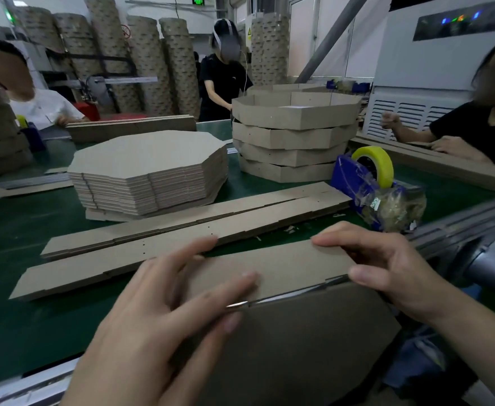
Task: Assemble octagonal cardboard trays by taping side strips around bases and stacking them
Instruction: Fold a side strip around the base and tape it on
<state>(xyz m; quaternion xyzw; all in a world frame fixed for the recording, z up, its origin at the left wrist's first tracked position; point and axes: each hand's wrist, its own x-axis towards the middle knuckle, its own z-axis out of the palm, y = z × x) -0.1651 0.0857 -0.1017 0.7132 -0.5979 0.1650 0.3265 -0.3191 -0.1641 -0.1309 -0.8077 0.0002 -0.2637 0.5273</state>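
Note:
A cardboard base lies tilted toward me at the table's near edge, with a side strip standing along its far edge. My left hand rests flat on the strip's left part, fingers spread, thumb on the seam. My right hand pinches the strip's right end between thumb and fingers. Behind lie flat side strips, a stack of octagonal bases and a stack of finished trays. A blue tape dispenser with a yellow roll stands at right.
The green table has a metal rail at right. Three other people work around the table: one at far left, one behind the tray stack, one at right. Tall columns of stacked cardboard line the back wall.

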